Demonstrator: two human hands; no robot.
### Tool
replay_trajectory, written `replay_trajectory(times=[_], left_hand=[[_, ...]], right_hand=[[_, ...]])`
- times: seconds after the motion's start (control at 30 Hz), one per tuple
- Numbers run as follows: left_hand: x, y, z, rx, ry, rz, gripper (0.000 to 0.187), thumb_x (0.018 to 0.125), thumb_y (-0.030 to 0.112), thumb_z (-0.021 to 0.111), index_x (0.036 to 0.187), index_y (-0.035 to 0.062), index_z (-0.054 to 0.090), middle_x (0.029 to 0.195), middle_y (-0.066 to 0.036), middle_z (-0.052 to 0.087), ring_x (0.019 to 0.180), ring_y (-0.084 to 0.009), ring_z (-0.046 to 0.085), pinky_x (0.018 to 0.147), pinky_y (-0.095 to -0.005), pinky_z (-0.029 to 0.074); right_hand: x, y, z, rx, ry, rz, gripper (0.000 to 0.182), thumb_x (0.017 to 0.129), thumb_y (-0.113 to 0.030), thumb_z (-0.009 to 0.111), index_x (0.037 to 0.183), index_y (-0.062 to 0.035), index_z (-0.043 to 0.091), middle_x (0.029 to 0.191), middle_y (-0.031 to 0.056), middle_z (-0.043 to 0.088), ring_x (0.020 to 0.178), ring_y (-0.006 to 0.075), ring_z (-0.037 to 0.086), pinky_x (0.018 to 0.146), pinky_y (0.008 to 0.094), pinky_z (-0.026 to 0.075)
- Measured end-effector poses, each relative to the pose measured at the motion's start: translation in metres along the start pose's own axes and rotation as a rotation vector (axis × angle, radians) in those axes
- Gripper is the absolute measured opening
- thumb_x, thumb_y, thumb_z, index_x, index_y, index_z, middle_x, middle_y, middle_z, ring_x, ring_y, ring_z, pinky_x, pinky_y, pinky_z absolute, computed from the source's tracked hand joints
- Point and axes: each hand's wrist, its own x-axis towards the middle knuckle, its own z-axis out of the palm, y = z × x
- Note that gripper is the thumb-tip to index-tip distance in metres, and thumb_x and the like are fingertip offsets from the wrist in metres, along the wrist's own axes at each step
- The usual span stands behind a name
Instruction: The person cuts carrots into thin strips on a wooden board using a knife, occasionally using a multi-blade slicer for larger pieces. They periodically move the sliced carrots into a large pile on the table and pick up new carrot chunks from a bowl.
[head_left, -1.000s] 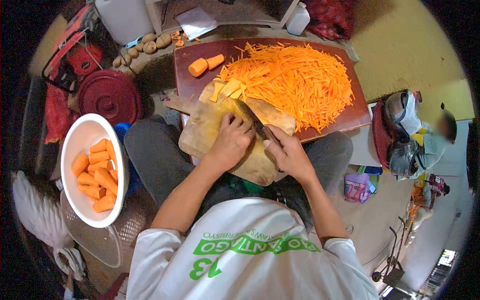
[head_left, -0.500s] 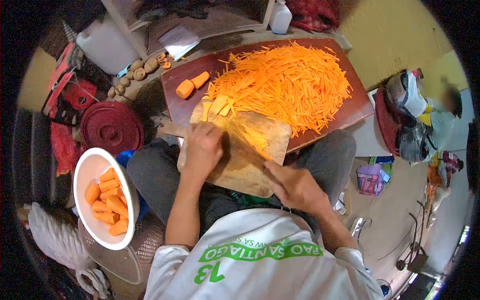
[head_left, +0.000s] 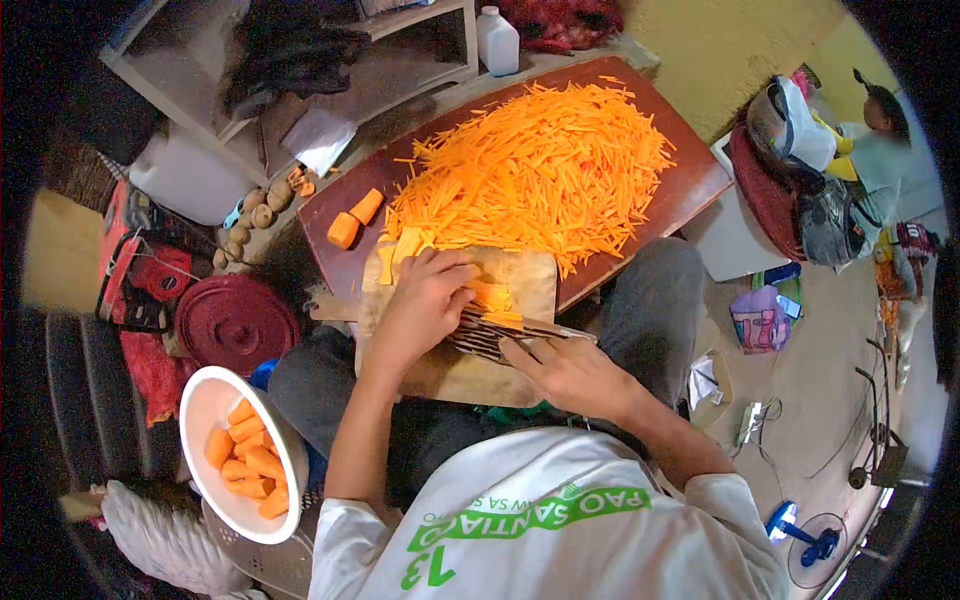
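Observation:
A wooden cutting board (head_left: 460, 378) lies across my lap, against the edge of the dark red table. My right hand (head_left: 570, 372) grips a knife (head_left: 490, 335) whose wide blade lies over the board. With curled fingers, my left hand (head_left: 428, 300) presses by the blade and the cut carrot pieces (head_left: 495, 300); what its fingertips touch is partly hidden. More carrot slices (head_left: 405, 243) rest at the board's upper left corner. Beyond the board, a big heap of carrot strips (head_left: 540, 165) covers much of the table (head_left: 690, 185).
Two carrot chunks (head_left: 343, 230) sit at the table's left. A white bowl (head_left: 292, 455) of peeled carrots stands at my left, near a red lid (head_left: 237, 323). Potatoes (head_left: 262, 215) line a ledge. On the right are bags and a person (head_left: 885, 135).
The view has shifted. The knife blade now shows broad side up, and my right hand has closer contact with it. My left hand has moved nearer the cut pieces.

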Motion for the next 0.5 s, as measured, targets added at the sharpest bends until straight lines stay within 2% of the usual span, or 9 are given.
replay_trajectory(times=[0.13,0.23,0.33,0.37,0.47,0.5], left_hand=[[0.01,-0.021,0.021,-0.079,-0.133,-0.015,0.02,0.087,0.012,0.081,0.106,0.0041,0.077,0.117,-0.011,0.073,0.115,-0.0378,0.062,0.099,-0.0504,0.047],[0.013,-0.021,0.023,-0.116,-0.185,-0.029,0.023,0.086,0.017,0.083,0.105,0.0043,0.078,0.115,-0.012,0.073,0.114,-0.0389,0.061,0.101,-0.0506,0.047],[0.007,-0.003,0.019,-0.154,-0.136,-0.077,0.03,0.082,0.022,0.087,0.106,0.005,0.079,0.115,-0.014,0.072,0.116,-0.0394,0.06,0.104,-0.0509,0.045],[0.002,-0.01,0.027,-0.135,-0.097,0.006,0.038,0.077,0.024,0.091,0.109,0.0052,0.08,0.114,-0.015,0.071,0.118,-0.0393,0.06,0.107,-0.0508,0.044],[0.0,-0.005,0.027,-0.078,-0.179,-0.059,0.048,0.076,0.025,0.093,0.119,0.0063,0.081,0.125,-0.015,0.074,0.13,-0.0383,0.061,0.117,-0.0518,0.043],[-0.001,-0.006,0.03,-0.099,-0.187,-0.054,0.047,0.077,0.024,0.092,0.119,0.0063,0.08,0.124,-0.015,0.074,0.13,-0.0387,0.062,0.117,-0.0517,0.043]], right_hand=[[-0.002,-0.002,0.004,0.01,-0.116,0.085,0.051,0.093,-0.015,0.065,0.143,-0.0047,0.061,0.095,0.014,0.065,0.082,0.0327,0.072,0.068,0.0441,0.06],[-0.005,0.001,0.016,0.054,-0.014,0.095,0.05,0.095,-0.018,0.068,0.144,-0.0091,0.061,0.097,0.0146,0.063,0.082,0.0334,0.071,0.071,0.0448,0.06],[-0.006,-0.001,0.017,0.098,-0.103,0.142,0.052,0.097,-0.018,0.065,0.148,-0.0106,0.056,0.114,0.022,0.06,0.096,0.0401,0.073,0.081,0.0502,0.063],[-0.004,0.0,0.017,0.094,-0.102,0.153,0.052,0.097,-0.019,0.066,0.148,-0.0113,0.056,0.115,0.0221,0.06,0.097,0.0409,0.072,0.082,0.0509,0.062],[0.003,0.0,0.019,0.107,-0.113,0.181,0.052,0.098,-0.023,0.069,0.148,-0.0126,0.057,0.115,0.0222,0.059,0.102,0.0427,0.071,0.084,0.0523,0.061],[0.007,0.001,0.018,0.124,-0.121,0.189,0.052,0.098,-0.024,0.07,0.147,-0.0127,0.057,0.114,0.0221,0.059,0.104,0.043,0.071,0.084,0.0524,0.061]])
